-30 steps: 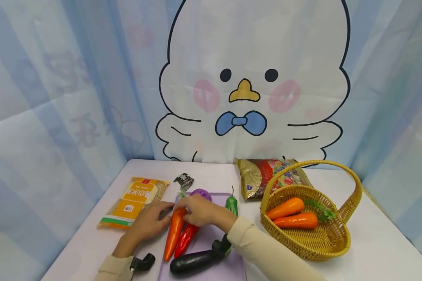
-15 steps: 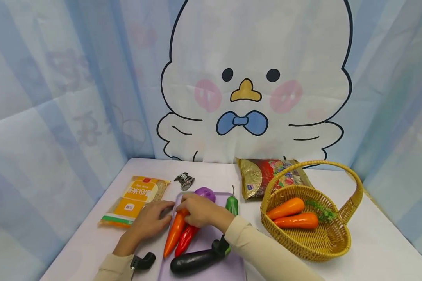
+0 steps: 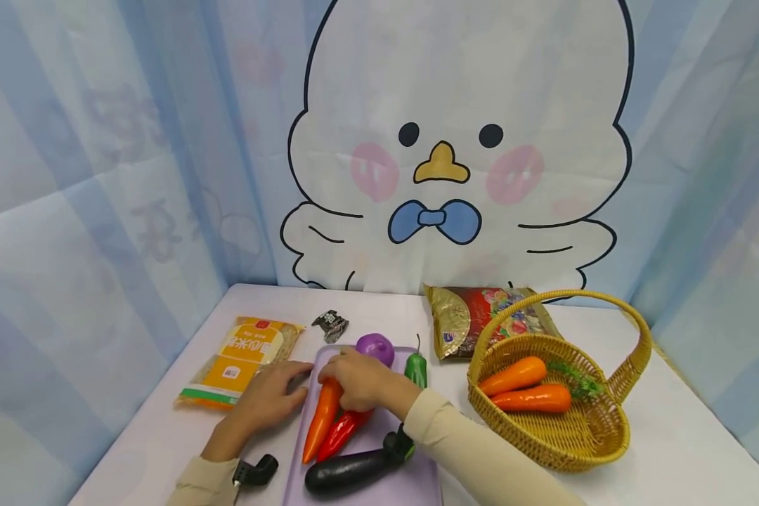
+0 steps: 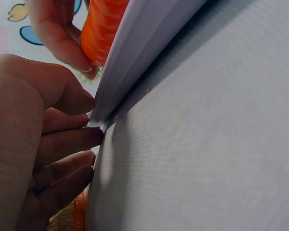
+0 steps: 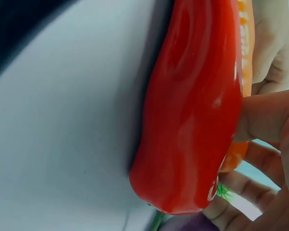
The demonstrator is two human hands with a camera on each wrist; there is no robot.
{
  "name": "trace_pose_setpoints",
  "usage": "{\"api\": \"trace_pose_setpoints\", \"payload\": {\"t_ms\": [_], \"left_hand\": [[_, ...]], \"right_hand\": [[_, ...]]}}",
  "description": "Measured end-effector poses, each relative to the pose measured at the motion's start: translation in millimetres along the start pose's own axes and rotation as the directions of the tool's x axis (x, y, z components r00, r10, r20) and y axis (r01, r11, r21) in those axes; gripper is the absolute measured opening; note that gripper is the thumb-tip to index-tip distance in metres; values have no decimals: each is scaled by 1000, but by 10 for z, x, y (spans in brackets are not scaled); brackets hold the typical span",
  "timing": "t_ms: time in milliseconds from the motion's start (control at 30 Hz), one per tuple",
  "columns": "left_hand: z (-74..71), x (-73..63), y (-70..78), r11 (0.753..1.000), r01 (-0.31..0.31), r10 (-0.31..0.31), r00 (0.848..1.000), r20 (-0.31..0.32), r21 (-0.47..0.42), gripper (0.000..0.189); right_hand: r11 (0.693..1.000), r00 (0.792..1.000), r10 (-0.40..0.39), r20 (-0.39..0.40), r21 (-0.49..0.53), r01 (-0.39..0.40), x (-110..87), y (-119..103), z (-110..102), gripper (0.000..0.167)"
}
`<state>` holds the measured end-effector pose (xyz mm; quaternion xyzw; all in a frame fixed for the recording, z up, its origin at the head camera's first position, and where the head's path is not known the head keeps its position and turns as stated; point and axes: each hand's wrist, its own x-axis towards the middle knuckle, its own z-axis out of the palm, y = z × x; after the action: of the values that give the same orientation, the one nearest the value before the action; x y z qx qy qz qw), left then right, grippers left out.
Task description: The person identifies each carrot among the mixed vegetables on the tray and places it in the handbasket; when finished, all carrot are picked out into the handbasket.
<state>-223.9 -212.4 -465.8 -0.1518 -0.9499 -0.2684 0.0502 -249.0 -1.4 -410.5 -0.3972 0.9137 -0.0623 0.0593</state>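
Note:
On the lilac tray, my right hand grips the thick end of an orange carrot, whose tip points toward me. In the right wrist view the thumb lies between the carrot and a red chili pepper. My left hand rests beside the tray's left edge. Its fingertips are at the rim in the left wrist view. A black eggplant lies across the near part of the tray. A round purple vegetable and a green pepper are at its far end.
At the right stands a wicker basket with a tall handle and two carrots inside. Behind it lies a gold and red bag. An orange grain packet is left of the tray, with a small black wrapper at the back.
My right hand and the carrot have shifted slightly right. The red chili pepper has turned a little, and the purple vegetable has moved right and back. My left hand has stayed put.

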Motion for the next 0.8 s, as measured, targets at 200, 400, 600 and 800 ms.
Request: {"api": "trace_pose_setpoints", "payload": {"t_ms": [200,400,600,800], "left_hand": [[-26,4,3,1000,1,-1,1000,2,4,42],[-16,7,-10,1000,-14,14,1000,-9,13,41],[4,8,-20,1000,-13,13,1000,-12,6,41],[17,1,-27,1000,9,-9,1000,-4,10,41]], "right_hand": [[1000,1000,12,23,-16,-12,8,-10,-15,48],[1000,997,15,82,26,-17,42,3,2,43],[999,996,-7,90,41,4,64,13,6,37],[998,996,-61,58,30,59,42,17,-18,41]]}}
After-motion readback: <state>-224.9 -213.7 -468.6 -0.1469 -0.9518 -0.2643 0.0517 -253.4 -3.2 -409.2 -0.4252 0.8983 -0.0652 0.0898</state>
